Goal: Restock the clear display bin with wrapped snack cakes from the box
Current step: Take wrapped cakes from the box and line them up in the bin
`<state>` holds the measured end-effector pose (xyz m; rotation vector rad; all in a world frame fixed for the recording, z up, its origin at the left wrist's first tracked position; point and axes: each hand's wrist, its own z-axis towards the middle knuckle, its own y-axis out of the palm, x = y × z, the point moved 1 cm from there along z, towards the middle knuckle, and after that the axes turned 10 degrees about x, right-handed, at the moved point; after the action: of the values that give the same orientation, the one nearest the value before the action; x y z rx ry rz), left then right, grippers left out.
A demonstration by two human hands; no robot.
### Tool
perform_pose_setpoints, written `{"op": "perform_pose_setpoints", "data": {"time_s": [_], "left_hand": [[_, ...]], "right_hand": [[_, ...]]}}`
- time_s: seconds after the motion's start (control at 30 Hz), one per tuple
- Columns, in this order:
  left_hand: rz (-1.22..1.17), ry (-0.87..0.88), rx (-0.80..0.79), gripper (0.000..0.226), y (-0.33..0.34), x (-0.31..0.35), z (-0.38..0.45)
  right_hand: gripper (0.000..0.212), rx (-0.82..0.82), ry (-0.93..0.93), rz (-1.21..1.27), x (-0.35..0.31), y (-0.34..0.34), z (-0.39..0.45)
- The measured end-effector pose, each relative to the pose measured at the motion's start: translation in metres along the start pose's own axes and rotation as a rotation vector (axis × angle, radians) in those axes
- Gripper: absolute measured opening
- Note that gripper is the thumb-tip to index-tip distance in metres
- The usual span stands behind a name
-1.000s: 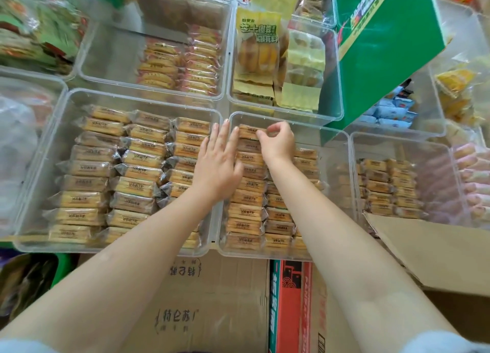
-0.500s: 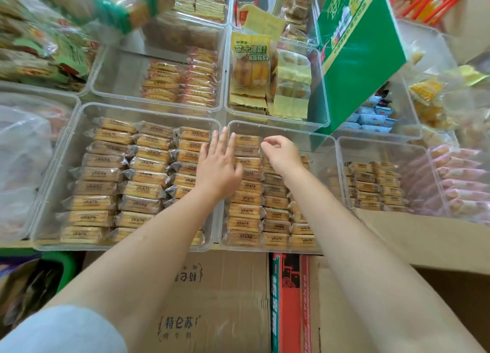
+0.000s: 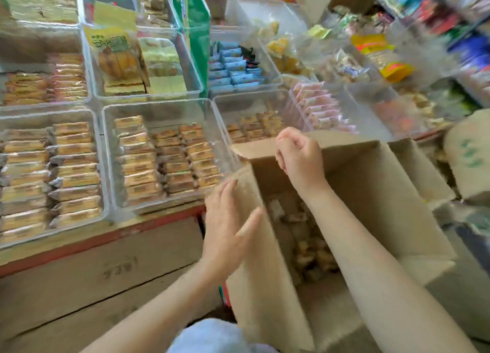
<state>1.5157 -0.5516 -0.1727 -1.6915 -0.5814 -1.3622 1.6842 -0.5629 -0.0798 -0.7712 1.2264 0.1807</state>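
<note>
Right hand is hovering over the open cardboard box, fingers loosely curled toward the palm, holding nothing visible. Left hand is lying with straight, relaxed fingers against the outside of the box's near-left wall, thumb spread toward the opening; it is grasping nothing.

Key relation: the remaining wrapped snack cakes are lying low inside the box, directly below and nearer the body than the right hand, and to the right of the left hand across the wall. They are blurred and jumbled; no common long axis can be read. The right hand is the nearer one, being already above the opening; a reach would go straight down.

The target clear display bin is sitting on the bench, forward and left of both hands, just beyond the left fingertips. It is holding 3 rows of cakes, long axes running left-right; the back strip looks bare.

In the way: the raised box flap, standing between the opening and the bin's right wall, likely needing to be cleared on the carry. A second bin of similar cakes is sitting ahead of the right hand, behind the flap.
</note>
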Motion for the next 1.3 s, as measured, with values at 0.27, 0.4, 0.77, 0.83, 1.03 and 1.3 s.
{"op": "perform_pose_setpoints", "data": {"time_s": [0.27,0.4,0.77,0.83,1.03,1.3], "left_hand": [[-0.246,-0.208,0.042,0.1,0.073,0.017,-0.035],[-0.386,-0.314,0.173,0.091,0.076,0.012,-0.03],[-0.369,-0.305,0.287,0.087,0.081,0.024,-0.028],[-0.378,-0.302,0.276,0.087,0.082,0.024,-0.028],[-0.362,-0.267,0.244,0.086,0.077,0.024,-0.031],[0.082,0.152,0.386,0.105,0.036,0.057,-0.03]], "right_hand": [[0.026,-0.23,0.233,-0.405,0.14,-0.067,0.007],[0.017,-0.431,0.276,-0.63,0.203,-0.068,0.008],[0.03,-0.75,0.259,-1.06,0.305,-0.044,0.013],[0.023,-0.798,0.306,-0.959,0.3,-0.041,0.022],[0.03,-1.095,0.401,-0.314,0.185,-0.057,0.04],[0.04,-1.155,0.163,0.068,0.024,-0.058,0.035]]}}
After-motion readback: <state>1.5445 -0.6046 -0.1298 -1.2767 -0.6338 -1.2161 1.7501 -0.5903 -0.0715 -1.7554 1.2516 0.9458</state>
